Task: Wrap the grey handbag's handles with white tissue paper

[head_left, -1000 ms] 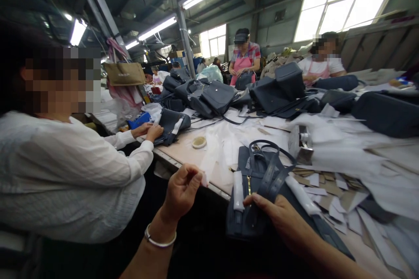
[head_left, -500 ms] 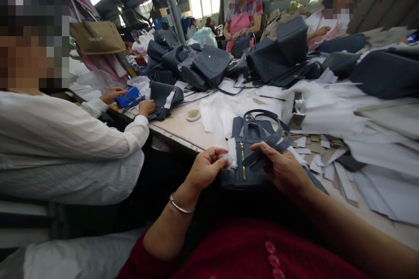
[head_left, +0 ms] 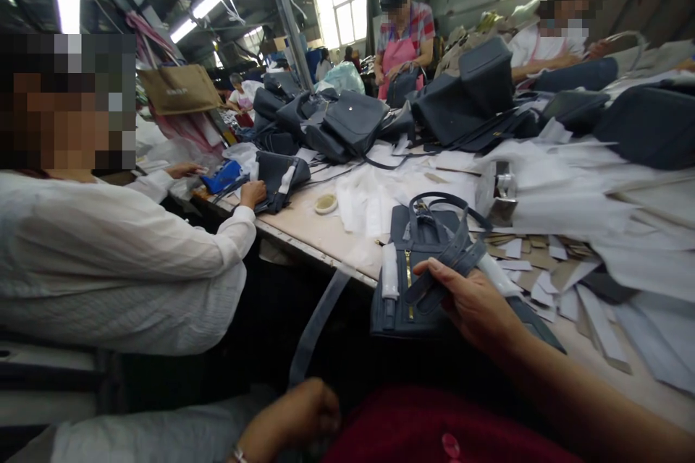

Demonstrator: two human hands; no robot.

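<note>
A dark blue handbag [head_left: 428, 231] with a gold zipper [head_left: 409, 282] lies over the near edge of the table. My right hand [head_left: 481, 307] is closed on the bag's loose dark strap [head_left: 426, 291], thumb on top, above the bag front. White wrapping [head_left: 389, 271] covers a narrow strap on the bag's left side; another white-wrapped piece [head_left: 499, 275] shows at the right. My left hand [head_left: 304, 409] is low by my lap, blurred, its fingers curled; what they hold, if anything, is hidden. A grey strip [head_left: 318, 329] runs from the table edge down towards that hand.
A co-worker in white [head_left: 124, 253] sits at left, a hand on another dark bag [head_left: 279, 177]. A tape roll [head_left: 326, 203] lies on the table [head_left: 304, 231]. Dark bags [head_left: 352, 119] pile up behind. A metal tape dispenser [head_left: 503, 192] and paper scraps [head_left: 543, 282] lie at right.
My left hand has left the white wrapping and dropped down towards my lap. The wrapping now sits around the bag's left strap. My right hand keeps its grip.
</note>
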